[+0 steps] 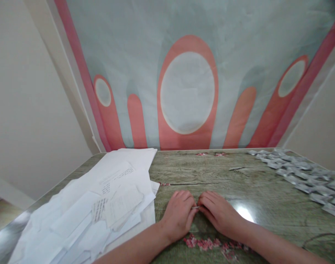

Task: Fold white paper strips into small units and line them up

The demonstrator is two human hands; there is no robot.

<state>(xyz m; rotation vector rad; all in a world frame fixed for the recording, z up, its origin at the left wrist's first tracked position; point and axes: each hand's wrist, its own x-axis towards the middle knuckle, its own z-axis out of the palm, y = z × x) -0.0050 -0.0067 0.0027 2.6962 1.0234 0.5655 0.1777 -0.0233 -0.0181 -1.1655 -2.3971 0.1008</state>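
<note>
My left hand (180,211) and my right hand (215,211) meet over the middle of the table, their fingers closed in a pinch. Between the fingertips shows a thin, whitish strip of paper (195,207); most of it is hidden by the fingers. Both hands grip this strip, one from each side. Left of my left hand lies a loose pile of white paper sheets (134,165), with torn pieces of printed paper (123,205) on top.
Several rows of small folded greyish-white pieces (302,170) lie along the table's right side. The wood-patterned table (189,168) has pink flower prints (203,242). A patterned cloth backdrop (145,44) rises behind the far edge. A dark thin line, perhaps a cord (321,235), shows at the lower right.
</note>
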